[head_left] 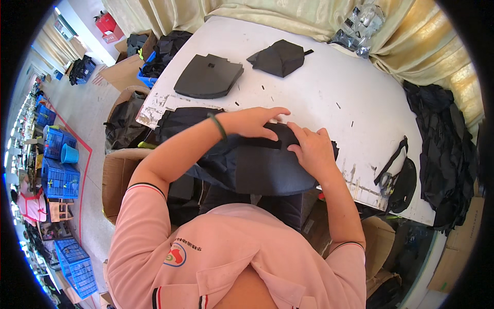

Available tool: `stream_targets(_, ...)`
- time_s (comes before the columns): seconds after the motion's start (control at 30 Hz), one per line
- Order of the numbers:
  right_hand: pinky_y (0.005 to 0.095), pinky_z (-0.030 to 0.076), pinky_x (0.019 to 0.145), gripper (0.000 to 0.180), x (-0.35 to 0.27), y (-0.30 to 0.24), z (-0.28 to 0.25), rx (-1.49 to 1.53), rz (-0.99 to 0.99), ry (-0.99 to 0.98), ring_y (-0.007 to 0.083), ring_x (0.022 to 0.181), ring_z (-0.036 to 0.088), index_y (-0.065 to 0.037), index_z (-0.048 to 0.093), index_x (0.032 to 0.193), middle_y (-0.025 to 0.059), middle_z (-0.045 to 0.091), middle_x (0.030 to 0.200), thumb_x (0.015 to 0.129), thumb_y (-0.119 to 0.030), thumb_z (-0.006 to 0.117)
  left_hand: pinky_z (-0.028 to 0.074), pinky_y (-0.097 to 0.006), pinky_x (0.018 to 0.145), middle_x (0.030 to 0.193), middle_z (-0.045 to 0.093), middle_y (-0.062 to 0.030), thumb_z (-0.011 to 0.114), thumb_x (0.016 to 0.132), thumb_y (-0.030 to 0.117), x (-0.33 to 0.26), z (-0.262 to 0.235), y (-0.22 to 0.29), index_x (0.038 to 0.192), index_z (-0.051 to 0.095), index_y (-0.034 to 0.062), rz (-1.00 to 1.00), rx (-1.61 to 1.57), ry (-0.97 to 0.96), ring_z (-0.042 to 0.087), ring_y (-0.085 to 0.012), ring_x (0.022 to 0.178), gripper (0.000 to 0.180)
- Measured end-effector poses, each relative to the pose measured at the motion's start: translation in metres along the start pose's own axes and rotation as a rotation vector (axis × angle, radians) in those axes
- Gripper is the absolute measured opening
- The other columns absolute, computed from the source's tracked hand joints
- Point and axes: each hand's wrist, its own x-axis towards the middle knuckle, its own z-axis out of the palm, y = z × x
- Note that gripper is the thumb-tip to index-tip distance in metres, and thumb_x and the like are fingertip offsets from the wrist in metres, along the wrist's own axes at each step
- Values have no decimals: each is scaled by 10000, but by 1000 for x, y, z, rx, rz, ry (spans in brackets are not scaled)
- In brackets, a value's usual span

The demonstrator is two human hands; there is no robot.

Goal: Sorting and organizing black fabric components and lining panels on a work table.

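Observation:
A black fabric piece (213,159) with a smooth, stiff dark panel (275,170) lies over the table's near edge and hangs toward my lap. My left hand (252,123) grips its far edge, thumb on top and the index finger stretched out beyond it. Close by on the right, my right hand (311,149) has bent fingers around the same edge, with the thumb on the upper side. A narrow black strip (270,141) runs between the two thumbs. Some fingertips are hidden behind the material.
On the white table (309,98) are a stack of dark panels (208,77), a folded black piece (280,57) and a black pouch with a strap (401,185). Black fabric (445,154) is heaped at right. Cardboard boxes (121,180) stand left, beside blue crates (62,177).

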Motion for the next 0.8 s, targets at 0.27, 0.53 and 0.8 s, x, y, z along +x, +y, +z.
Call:
stream_targets(0.27, 434, 475, 847, 400, 72, 72, 33, 293, 165, -35, 336, 987, 601, -101, 611, 1155, 171, 611, 1068, 798, -248, 717, 156, -574, 1131, 1533, 241, -191, 638, 769, 576, -53, 92, -32, 1468, 310, 93, 339, 830, 32, 201, -350, 1432, 911)
stream_targets(0.53, 391, 391, 1045, 455, 201, 138, 152, 309, 258, -145, 366, 1304, 413, -148, 622, 1196, 186, 374, 1465, 788, -315, 736, 110, -551, 1153, 1551, 207, -175, 653, 785, 544, -48, 104, -37, 1484, 283, 109, 318, 698, 45, 168, -328, 1448, 903)
stream_targets(0.8, 397, 478, 882, 233, 224, 107, 130, 179, 232, 40, 295, 1041, 588, -98, 698, 1013, 111, 634, 1041, 790, -163, 693, 276, -485, 1121, 1431, 399, -177, 747, 804, 233, -59, 70, -46, 1313, 506, 91, 393, 299, 353, 382, -348, 1334, 581)
